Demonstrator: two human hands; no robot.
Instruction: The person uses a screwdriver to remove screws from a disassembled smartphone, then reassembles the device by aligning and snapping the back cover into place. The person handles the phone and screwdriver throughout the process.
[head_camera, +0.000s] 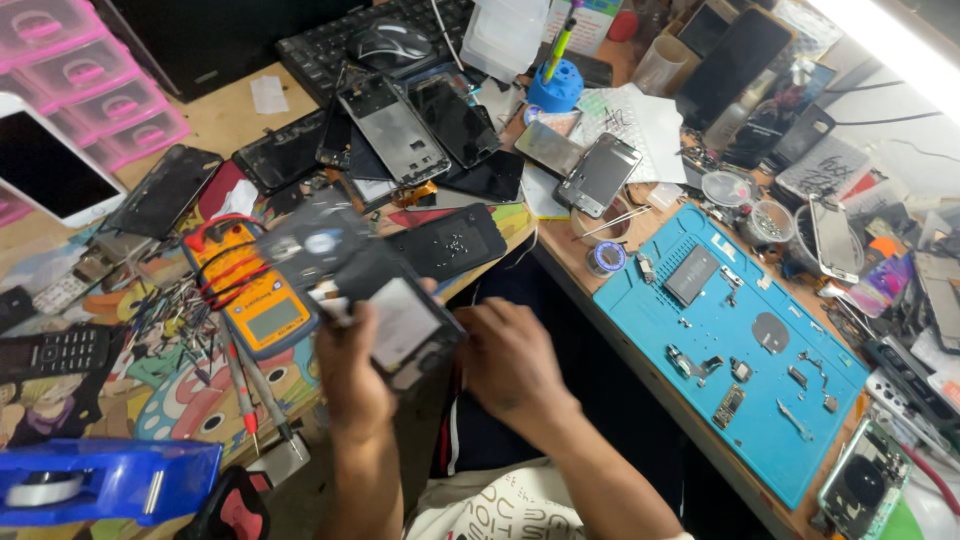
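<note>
My left hand and my right hand together hold an opened phone body over the gap between two work surfaces. The phone is tilted and blurred, with a pale panel showing in its dark frame. A dark back cover hangs open from its upper left. My left hand grips the phone's lower left edge; my right hand grips its right side. An orange multimeter with red and black leads lies just left of the phone.
A blue repair mat with small parts lies to the right. Several dismantled phones and screens cover the bench ahead, below a keyboard and mouse. A blue tape dispenser sits at lower left, pink drawers at upper left.
</note>
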